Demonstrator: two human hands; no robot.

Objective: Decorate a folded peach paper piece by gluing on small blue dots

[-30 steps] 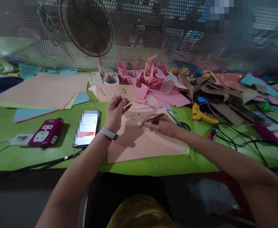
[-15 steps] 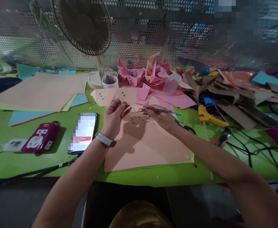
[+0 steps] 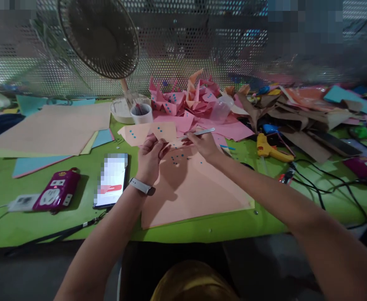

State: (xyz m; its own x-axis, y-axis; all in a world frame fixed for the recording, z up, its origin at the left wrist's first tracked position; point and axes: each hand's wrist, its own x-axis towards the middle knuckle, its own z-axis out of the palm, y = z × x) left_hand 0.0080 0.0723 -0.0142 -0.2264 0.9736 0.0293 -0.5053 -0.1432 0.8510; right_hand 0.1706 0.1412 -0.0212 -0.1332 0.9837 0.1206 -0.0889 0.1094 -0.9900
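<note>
My left hand (image 3: 149, 156), with a watch on its wrist, is closed in a pinch on a small piece of peach paper (image 3: 170, 145), partly hidden by the fingers. My right hand (image 3: 204, 146) grips metal tweezers (image 3: 205, 131), their tips towards the left hand. Beneath both hands lies a large peach sheet (image 3: 189, 196) with small blue dots (image 3: 182, 155) scattered near its top. Just behind the left hand is a folded peach paper (image 3: 146, 133) with blue dots on it.
Pink folded papers (image 3: 174, 102) are heaped behind the hands beside a white cup (image 3: 141, 115) and fan (image 3: 100, 37). A phone (image 3: 113, 179) and purple power strip (image 3: 58, 190) lie left. A yellow glue gun (image 3: 273, 149) and brown paper scraps (image 3: 280, 110) are right.
The view has shifted slightly. The tweezers have tilted, their back end now higher, and my right hand has moved a little left towards my left hand, which keeps its pinch.
</note>
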